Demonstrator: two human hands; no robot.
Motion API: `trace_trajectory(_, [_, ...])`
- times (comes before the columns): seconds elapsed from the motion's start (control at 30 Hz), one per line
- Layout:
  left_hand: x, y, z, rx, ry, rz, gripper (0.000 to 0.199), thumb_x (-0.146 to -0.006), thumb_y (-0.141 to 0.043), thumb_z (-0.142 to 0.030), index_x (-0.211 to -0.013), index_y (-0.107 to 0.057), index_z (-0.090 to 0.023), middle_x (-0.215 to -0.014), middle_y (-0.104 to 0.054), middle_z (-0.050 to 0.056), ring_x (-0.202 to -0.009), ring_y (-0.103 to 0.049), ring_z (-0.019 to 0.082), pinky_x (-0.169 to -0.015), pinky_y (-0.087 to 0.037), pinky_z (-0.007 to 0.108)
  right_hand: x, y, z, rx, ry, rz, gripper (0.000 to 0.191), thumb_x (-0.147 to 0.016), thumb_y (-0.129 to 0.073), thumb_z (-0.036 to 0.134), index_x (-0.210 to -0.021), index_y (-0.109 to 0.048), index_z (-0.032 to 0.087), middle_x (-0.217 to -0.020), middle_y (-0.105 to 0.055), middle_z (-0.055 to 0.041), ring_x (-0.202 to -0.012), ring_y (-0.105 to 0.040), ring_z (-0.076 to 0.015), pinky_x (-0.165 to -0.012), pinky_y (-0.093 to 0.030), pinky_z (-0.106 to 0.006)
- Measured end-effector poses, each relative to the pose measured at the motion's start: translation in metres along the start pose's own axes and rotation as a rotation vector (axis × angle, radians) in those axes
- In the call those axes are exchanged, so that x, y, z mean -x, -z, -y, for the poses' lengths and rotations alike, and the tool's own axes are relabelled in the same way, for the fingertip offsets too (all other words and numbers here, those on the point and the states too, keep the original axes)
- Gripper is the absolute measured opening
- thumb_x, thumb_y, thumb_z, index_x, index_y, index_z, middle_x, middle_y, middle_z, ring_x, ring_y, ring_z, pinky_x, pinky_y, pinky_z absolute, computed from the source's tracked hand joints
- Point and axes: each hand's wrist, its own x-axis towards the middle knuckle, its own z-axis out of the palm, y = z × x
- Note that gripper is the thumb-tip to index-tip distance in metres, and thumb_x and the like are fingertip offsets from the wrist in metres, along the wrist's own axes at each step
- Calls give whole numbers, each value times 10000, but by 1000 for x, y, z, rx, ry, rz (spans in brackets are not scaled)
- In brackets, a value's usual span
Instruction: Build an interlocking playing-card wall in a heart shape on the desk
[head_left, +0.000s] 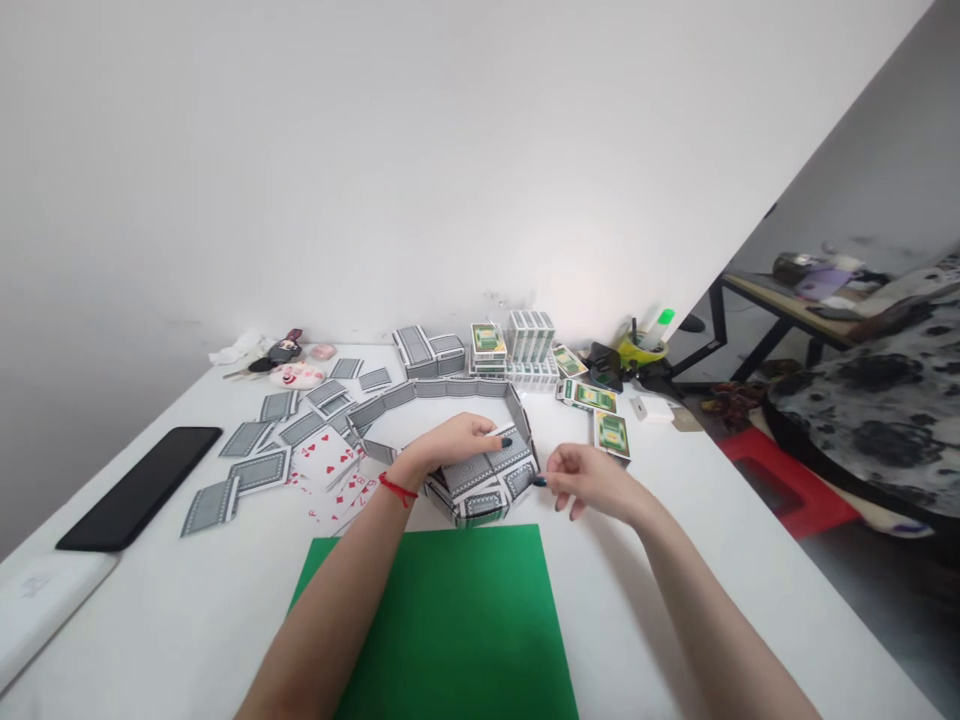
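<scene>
A ring-shaped structure of grey-backed playing cards [397, 400] stands on the white table, with a broader card-covered section [480, 505] at its front. My left hand [461, 440] bends over this front section, its thumb lying on the upper cards and its other fingers partly hidden. Beside the section's right corner, my right hand [589, 480] has its fingers curled, and a dark-nailed fingertip meets the edge there. Whatever thin piece may lie between these fingertips is too small to make out. A red cord circles the left wrist.
Loose cards [259, 470] spread at left, some face up, near a black phone [139, 490] and a white box [52, 600]. A green sheet [457, 620] lies in front. Card boxes [531, 340] stack at the back; others [611, 435] lie right, before a yellow cup [641, 350].
</scene>
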Motion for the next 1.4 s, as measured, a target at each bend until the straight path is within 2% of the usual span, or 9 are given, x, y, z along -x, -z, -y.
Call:
trace_trajectory(0.1, [0,0,-1,5,-57,28,270,-707,-519,-408,-611,-475,-160,-568,-421,-40,-534,-350,97,-477,-281,208,5,-17,-15,-135,-81,129,380,-722,-595,513,-648,-530,145,-572,-642,-44,-495,-628,-133,-403,-478,-207])
trace_trajectory(0.17, [0,1,-1,3,-90,52,263,-724,-506,-403,-633,-496,-157,-590,-455,-35,-553,-377,102,-495,-301,203,3,-29,-27,-264,-88,150,448,-722,-561,575,-661,-566,131,-581,-660,-66,-490,-635,-140,-414,-484,-217])
trace_trajectory(0.33, [-1,3,-2,-26,-155,71,242,-742,-501,-373,-680,-553,-145,-653,-529,-18,-604,-436,114,-536,-336,195,-6,-50,-47,-495,70,69,482,-670,-614,594,-665,-616,112,-608,-682,-92,-554,-660,-168,-489,-521,-250])
trace_trajectory(0.63, [-2,0,1,-26,-163,85,234,-752,-489,-330,-761,-605,-127,-673,-563,0,-599,-454,119,-531,-349,195,-10,-63,-48,-663,181,-27,423,-701,-637,523,-574,-631,119,-585,-676,-78,-577,-671,-181,-589,-554,-288])
trace_trajectory(0.83, [-2,1,-2,-39,-138,125,226,-756,-477,-328,-718,-571,-126,-638,-533,-15,-580,-433,109,-540,-361,195,-12,-64,-50,-670,212,-40,391,-709,-636,507,-599,-622,131,-593,-677,-59,-575,-665,-161,-595,-549,-273])
trace_trajectory(1.0, [-2,3,0,-60,-135,130,231,-767,-471,-339,-720,-554,-129,-642,-514,-24,-586,-418,101,-548,-363,191,-1,-67,-38,-514,250,-85,388,-702,-623,523,-624,-596,144,-521,-640,-26,-481,-630,-148,-495,-527,-259])
trace_trajectory(1.1, [-2,2,2,-49,-119,131,226,-764,-474,-341,-705,-538,-132,-623,-497,-29,-570,-408,96,-536,-359,190,10,-76,-32,-402,292,-197,306,-677,-672,461,-754,-593,175,-471,-611,17,-427,-596,-142,-435,-496,-243])
trace_trajectory(1.23, [-3,1,4,-31,-80,140,239,-760,-480,-359,-716,-548,-134,-625,-512,-27,-562,-420,100,-521,-361,194,16,-90,-30,-232,316,-401,250,-685,-673,422,-731,-621,182,-483,-615,7,-444,-573,-125,-473,-486,-233])
trace_trajectory(1.4, [-5,0,7,8,-63,129,263,-751,-501,-392,-717,-545,-135,-638,-527,-22,-566,-436,103,-499,-352,191,14,-98,-25,-366,245,-395,275,-693,-657,433,-711,-625,161,-470,-606,-1,-419,-550,-118,-446,-462,-227])
